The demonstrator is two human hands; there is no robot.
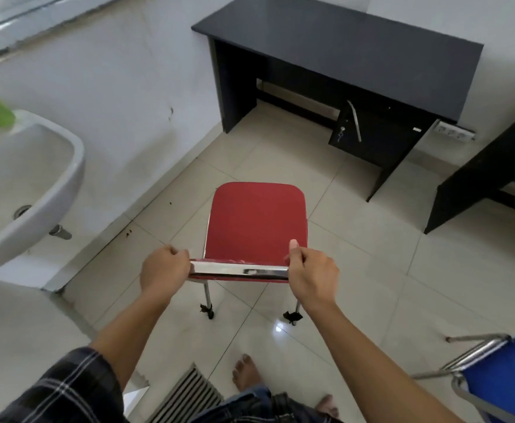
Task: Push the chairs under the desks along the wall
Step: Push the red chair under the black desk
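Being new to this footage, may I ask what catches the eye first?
The red chair stands mid-floor, its backrest gripped at both ends by the left hand and right hand. Ahead, a black desk stands against the wall; a blue chair sits lower right.

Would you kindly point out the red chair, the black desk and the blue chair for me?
red chair (256,221), head view, seat cushion.
black desk (341,50), head view, tabletop.
blue chair (506,377), head view, blue padding.

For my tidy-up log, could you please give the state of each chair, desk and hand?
red chair: on open floor, not under desk
blue chair: on open floor, untouched
black desk: no chair under it
left hand: grips red chair's backrest
right hand: grips it too
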